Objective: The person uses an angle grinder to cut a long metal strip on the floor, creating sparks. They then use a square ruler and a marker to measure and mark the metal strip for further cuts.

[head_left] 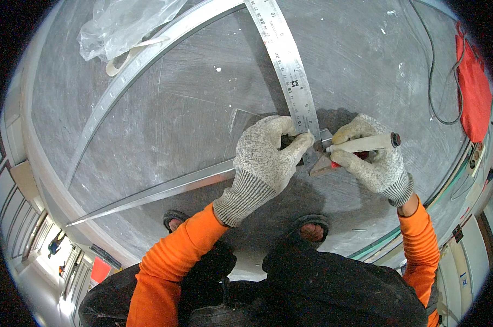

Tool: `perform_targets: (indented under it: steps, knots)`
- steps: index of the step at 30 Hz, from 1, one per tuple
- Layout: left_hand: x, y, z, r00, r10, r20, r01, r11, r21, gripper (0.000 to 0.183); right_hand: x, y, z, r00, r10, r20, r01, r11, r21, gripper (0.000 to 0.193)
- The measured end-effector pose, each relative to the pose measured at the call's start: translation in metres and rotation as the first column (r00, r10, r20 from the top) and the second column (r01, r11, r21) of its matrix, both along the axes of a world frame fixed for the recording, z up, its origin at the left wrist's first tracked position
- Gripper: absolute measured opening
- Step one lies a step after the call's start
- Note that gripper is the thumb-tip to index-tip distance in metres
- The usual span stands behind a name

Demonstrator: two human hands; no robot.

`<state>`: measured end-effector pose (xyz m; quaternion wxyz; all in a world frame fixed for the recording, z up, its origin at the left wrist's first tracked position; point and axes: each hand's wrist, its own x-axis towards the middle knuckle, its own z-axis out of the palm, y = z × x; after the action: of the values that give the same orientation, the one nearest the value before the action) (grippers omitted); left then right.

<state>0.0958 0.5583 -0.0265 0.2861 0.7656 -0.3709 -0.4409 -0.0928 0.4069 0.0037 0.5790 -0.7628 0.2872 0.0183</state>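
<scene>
My left hand, in a grey knitted glove, pinches the near end of a steel ruler between thumb and fingers. The ruler stretches away from me to the far edge of the view. Under this hand runs a long shiny metal profile, reaching out to the left. My right hand, also gloved, is closed on a white marker pen with a dark rear end. Its tip points left, close to the profile's end beside the ruler. A small red item shows partly beneath my right fingers; its kind is hidden.
Another metal profile lies at the far left, with a clear plastic bag next to it. A red cloth-like bag and a dark cable are at the right. My sandalled feet stand close on the grey floor.
</scene>
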Motion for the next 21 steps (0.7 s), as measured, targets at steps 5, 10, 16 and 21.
perform_targets:
  steps: [5, 10, 16, 21]
  knots:
    - [-0.0006, 0.0005, -0.002, 0.999, 0.018, -0.039, -0.018, 1.0, 0.003, 0.033, -0.0001, -0.0001, -0.0005, 1.0, 0.014, 0.008, -0.014, 1.0, -0.012, 0.014]
    - [0.0002, -0.0001, -0.0004, 1.0, 0.008, -0.012, -0.008, 1.0, -0.009, 0.032, 0.0014, 0.0011, 0.0021, 0.998, -0.031, -0.052, 0.032, 0.999, 0.027, 0.014]
    - [-0.0002, 0.0003, -0.0006, 1.0, 0.004, -0.003, -0.004, 1.0, -0.012, 0.031, -0.0008, 0.0002, -0.0034, 1.0, 0.007, 0.002, -0.007, 1.0, -0.029, 0.015]
    - [-0.0009, 0.0007, -0.0023, 1.0, 0.024, -0.02, -0.024, 0.999, -0.021, 0.031, 0.001, -0.0029, -0.0044, 0.998, 0.058, 0.025, -0.056, 0.996, -0.074, 0.016]
